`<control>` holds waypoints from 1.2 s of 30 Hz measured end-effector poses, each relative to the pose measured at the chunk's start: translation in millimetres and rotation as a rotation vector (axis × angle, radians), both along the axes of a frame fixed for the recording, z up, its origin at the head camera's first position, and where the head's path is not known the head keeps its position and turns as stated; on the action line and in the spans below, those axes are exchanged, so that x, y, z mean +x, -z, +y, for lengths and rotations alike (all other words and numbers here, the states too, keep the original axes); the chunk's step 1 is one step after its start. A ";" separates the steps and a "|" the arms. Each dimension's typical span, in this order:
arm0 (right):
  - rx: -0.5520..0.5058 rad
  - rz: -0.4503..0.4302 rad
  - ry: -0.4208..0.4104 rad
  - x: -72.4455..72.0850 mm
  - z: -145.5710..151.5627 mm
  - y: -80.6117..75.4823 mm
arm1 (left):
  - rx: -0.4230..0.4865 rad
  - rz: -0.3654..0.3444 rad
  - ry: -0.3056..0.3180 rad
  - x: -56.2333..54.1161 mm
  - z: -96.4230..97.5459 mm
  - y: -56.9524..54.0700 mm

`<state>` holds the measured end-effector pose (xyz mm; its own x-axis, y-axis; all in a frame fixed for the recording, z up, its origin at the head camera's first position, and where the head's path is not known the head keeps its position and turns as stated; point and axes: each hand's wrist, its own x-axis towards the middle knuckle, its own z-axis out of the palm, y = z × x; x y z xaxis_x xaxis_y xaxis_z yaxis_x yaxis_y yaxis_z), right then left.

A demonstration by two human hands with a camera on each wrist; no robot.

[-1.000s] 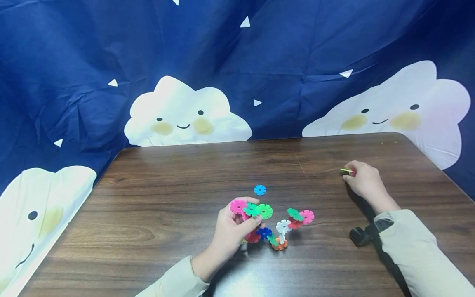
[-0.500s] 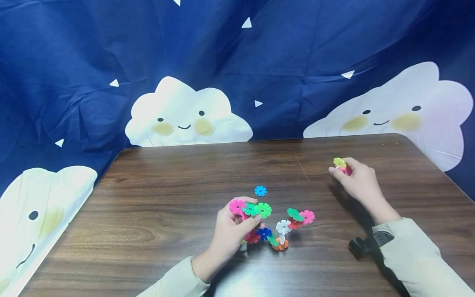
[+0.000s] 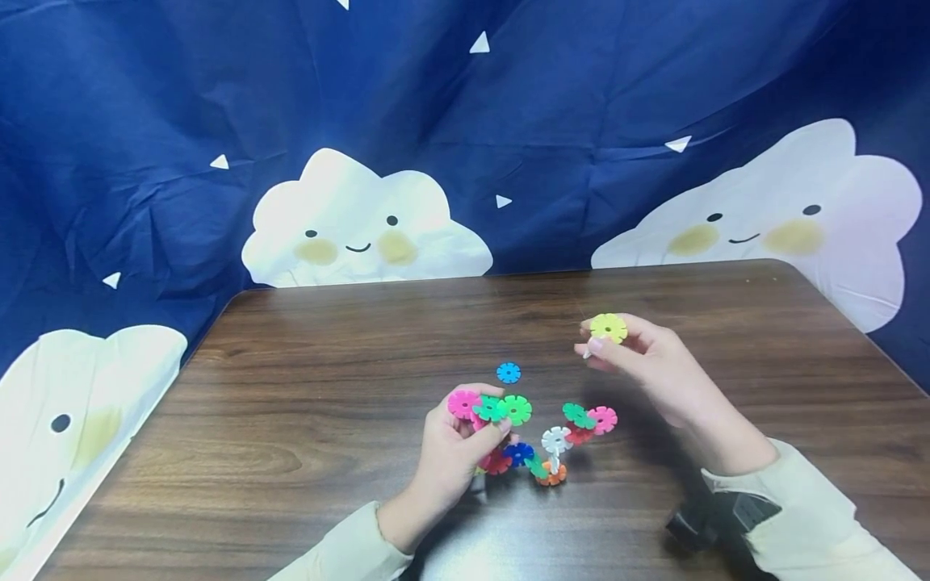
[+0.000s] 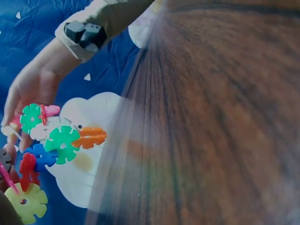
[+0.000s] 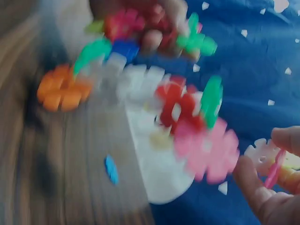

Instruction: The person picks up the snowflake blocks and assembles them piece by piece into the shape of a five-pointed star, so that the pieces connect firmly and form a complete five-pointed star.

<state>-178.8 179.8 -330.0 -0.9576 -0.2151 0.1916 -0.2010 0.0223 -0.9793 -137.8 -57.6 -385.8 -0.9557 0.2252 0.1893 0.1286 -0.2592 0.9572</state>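
Note:
My left hand (image 3: 446, 456) grips one end of a chain of interlocking notched plastic discs (image 3: 519, 453) over the table's front half. Pink and green discs show above the thumb; blue, orange, white, red and more pink discs curve away to the right. In the left wrist view a yellow disc (image 4: 29, 204) hangs at the chain's near end. To the right and farther back, my right hand (image 3: 664, 371) pinches a small joined group with a yellow disc (image 3: 609, 328). The right wrist view shows a white disc (image 5: 258, 153) and a pink disc (image 5: 275, 169) in that group, partly hidden by fingers.
A loose blue disc (image 3: 508, 373) lies on the brown wooden table (image 3: 327, 347), just beyond the left hand. Behind the table hangs a dark blue cloth (image 3: 552, 97) with white clouds. A black wrist device (image 3: 715, 516) sits at the right sleeve.
My right hand has lifted the small disc group from the table's right side and brought it left, nearer the chain. The left hand and its chain have stayed nearly still.

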 end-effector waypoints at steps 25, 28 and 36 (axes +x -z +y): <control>0.013 -0.181 -0.261 26.6 -39.2 -6.6 | -0.001 0.021 -0.069 4.1 -0.4 0.2; 0.016 -0.174 -0.253 26.6 -40.5 -5.8 | 0.003 0.015 -0.069 4.6 -0.7 -0.2; 0.045 -0.148 -0.240 26.9 -43.3 -3.0 | 0.001 0.057 -0.057 4.3 -0.4 1.2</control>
